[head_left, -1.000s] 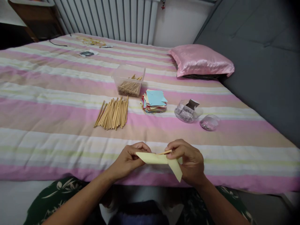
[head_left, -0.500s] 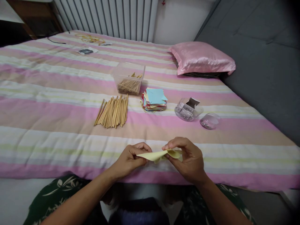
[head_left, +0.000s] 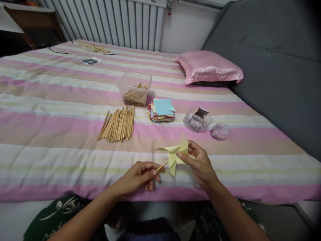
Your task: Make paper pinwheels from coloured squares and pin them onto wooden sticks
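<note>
Pinching a thin wooden stick (head_left: 162, 165) between thumb and fingertips, the left hand (head_left: 140, 175) sits low at 6 o'clock, just above the near edge of the striped bedspread (head_left: 50, 134). The stick slants up toward 1 o'clock into the middle of a pale yellow paper pinwheel (head_left: 175, 154). Right hand (head_left: 198, 164), at about 5 o'clock, closes thumb and forefinger on the pinwheel's hub from the right side; remaining fingers curl loosely behind the paper. Pinwheel is held clear of the bedspread, one blade pointing up at 12, one drooping toward 6, one reaching out to 9. Farther out on the bed, toward 11 o'clock: a loose bundle of wooden sticks (head_left: 117, 124) lying flat, and beyond it a clear plastic tub (head_left: 134, 87) with more sticks inside. At 12 o'clock, a stack of coloured paper squares (head_left: 162, 111), blue sheet on top. Toward 1 o'clock, a clear round container (head_left: 197, 120) and, just beside it, its small domed lid (head_left: 219, 131). Pink satin pillow (head_left: 208, 68) at the far right, against a grey headboard (head_left: 271, 60).
</note>
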{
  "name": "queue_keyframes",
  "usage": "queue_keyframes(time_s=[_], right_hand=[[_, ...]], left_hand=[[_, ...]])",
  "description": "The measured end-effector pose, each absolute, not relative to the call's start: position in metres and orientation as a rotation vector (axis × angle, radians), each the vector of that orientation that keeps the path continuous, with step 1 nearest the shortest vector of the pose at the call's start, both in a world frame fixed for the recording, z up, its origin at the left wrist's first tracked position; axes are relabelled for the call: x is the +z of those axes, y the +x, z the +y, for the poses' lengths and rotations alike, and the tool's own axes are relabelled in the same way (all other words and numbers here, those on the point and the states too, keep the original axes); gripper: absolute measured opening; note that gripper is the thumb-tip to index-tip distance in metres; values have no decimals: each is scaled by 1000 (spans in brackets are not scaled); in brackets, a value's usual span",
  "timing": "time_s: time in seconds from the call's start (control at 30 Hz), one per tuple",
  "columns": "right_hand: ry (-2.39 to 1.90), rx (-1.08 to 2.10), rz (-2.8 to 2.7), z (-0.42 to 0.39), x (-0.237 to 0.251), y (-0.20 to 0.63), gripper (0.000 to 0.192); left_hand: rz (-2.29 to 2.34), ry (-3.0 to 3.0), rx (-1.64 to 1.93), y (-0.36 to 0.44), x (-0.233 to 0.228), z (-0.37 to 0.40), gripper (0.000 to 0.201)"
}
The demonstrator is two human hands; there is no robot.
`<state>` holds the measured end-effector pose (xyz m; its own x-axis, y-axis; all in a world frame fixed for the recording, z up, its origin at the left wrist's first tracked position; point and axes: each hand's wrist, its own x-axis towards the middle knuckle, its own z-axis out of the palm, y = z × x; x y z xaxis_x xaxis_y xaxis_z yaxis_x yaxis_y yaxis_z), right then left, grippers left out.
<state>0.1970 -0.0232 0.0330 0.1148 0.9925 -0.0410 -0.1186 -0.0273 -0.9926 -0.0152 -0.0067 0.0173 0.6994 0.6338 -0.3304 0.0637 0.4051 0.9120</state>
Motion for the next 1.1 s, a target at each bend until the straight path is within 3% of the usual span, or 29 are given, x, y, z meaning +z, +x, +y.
queue_keyframes(time_s=[0.2, 0.47, 1.1], right_hand=[[-1176, 1249, -825, -20, 30, 202, 38], [-1075, 1335, -746, -23, 24, 190, 30], [-1195, 1128, -659, -23, 18, 177, 21]], left_hand=[[726, 1195, 432, -11, 14, -10, 33], [745, 1141, 519, -5, 9, -13, 27], [704, 1202, 466, -2, 7, -16, 28]])
